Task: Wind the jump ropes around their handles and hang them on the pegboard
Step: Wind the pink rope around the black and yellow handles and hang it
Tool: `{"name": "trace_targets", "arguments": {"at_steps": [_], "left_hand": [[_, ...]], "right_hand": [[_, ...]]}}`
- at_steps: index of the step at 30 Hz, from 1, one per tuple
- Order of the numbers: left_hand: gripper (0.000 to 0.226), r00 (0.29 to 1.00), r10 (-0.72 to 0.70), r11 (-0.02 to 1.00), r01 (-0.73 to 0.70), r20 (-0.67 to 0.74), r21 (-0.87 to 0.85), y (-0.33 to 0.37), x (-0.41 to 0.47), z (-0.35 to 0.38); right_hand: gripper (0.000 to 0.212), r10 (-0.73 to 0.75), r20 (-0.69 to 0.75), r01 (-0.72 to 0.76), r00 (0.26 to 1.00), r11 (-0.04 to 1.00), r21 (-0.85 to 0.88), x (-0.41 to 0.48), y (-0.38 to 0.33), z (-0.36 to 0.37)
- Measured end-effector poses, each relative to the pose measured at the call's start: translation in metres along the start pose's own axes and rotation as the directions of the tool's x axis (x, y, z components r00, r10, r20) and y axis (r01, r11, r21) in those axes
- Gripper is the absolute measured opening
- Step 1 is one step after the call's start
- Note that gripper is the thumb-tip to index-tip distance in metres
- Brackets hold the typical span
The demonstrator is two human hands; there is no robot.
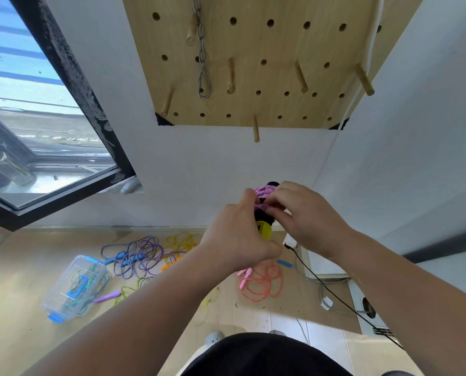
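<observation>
I hold a jump rope bundle (pixel 264 191) in front of me: pink speckled rope wound around black handles with a yellow end (pixel 265 230). My left hand (pixel 240 234) grips the handles from the left. My right hand (pixel 305 215) pinches the pink rope from the right. The wooden pegboard (pixel 253 44) hangs on the white wall above, with several wooden pegs (pixel 256 130) sticking out. On the floor lie loose ropes: a purple and blue one (pixel 134 256), a yellow one (pixel 183 242), a coral pink one (pixel 261 283) and a green one (pixel 128 291).
A steel chain with a carabiner (pixel 204 82) hangs on the pegboard. A clear plastic box with blue latches (pixel 74 286) holding rope sits on the floor at left. An open window (pixel 36 131) is at left. A black cable (pixel 335 291) and white devices lie at right.
</observation>
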State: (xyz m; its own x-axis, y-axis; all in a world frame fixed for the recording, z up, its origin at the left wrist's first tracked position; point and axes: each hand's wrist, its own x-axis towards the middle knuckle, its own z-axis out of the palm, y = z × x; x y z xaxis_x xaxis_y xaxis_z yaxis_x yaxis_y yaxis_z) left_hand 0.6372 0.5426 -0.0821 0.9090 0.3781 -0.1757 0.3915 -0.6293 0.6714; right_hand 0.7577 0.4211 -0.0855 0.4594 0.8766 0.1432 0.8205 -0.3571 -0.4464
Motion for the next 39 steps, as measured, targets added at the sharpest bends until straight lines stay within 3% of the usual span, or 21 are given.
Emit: {"name": "trace_targets", "arguments": {"at_steps": [3,5,10,14,17,19,22,25,33,37,39], "left_hand": [[0.055,0.999,0.033,0.998,-0.032,-0.019,0.056,0.009,0.000,-0.008],[0.056,0.997,0.061,0.995,-0.056,-0.053,0.087,0.015,0.002,-0.013],[0.058,0.990,0.081,0.995,-0.074,-0.113,0.068,0.026,0.009,-0.022],[0.062,0.992,0.073,0.997,-0.072,-0.104,0.012,0.027,0.009,-0.022],[0.063,0.993,0.073,0.997,-0.074,-0.096,-0.014,0.024,0.008,-0.023],[0.062,0.991,0.069,0.997,-0.070,-0.113,-0.010,0.020,0.008,-0.023],[0.062,0.987,0.091,0.994,-0.084,-0.132,0.064,0.012,0.008,-0.024],[0.063,0.981,0.175,0.967,-0.157,-0.078,0.200,0.011,0.004,-0.019],[0.059,0.960,0.275,0.897,-0.240,-0.044,0.371,0.000,-0.001,-0.020],[0.063,0.937,0.349,0.862,-0.317,-0.009,0.394,-0.010,0.001,-0.025],[0.072,0.929,0.369,0.854,-0.348,0.023,0.387,-0.016,0.004,-0.030]], "right_hand": [[0.019,0.007,0.109,0.018,0.994,0.975,-0.224,0.019,-0.006,-0.016],[0.022,0.013,0.103,0.021,0.995,0.947,-0.319,0.028,-0.011,-0.027],[0.027,0.120,-0.063,-0.132,0.991,0.958,-0.254,0.038,-0.016,-0.034],[0.026,0.089,-0.231,-0.154,0.969,0.948,-0.279,0.028,-0.023,-0.022],[0.021,0.072,-0.296,-0.130,0.952,0.974,-0.183,0.018,-0.027,-0.013],[0.013,0.082,-0.263,-0.095,0.961,0.995,-0.038,0.007,-0.027,-0.010],[0.020,0.140,-0.185,-0.109,0.973,0.979,0.171,-0.002,-0.028,-0.008],[0.009,0.203,-0.178,-0.167,0.963,0.966,0.197,0.004,-0.026,-0.014],[0.004,0.193,-0.066,-0.181,0.979,0.971,0.154,0.004,-0.034,-0.024],[0.013,0.351,0.014,-0.335,0.936,0.881,0.333,0.005,-0.032,-0.035],[0.017,0.381,0.073,-0.383,0.922,0.865,0.323,0.007,-0.033,-0.044]]}}
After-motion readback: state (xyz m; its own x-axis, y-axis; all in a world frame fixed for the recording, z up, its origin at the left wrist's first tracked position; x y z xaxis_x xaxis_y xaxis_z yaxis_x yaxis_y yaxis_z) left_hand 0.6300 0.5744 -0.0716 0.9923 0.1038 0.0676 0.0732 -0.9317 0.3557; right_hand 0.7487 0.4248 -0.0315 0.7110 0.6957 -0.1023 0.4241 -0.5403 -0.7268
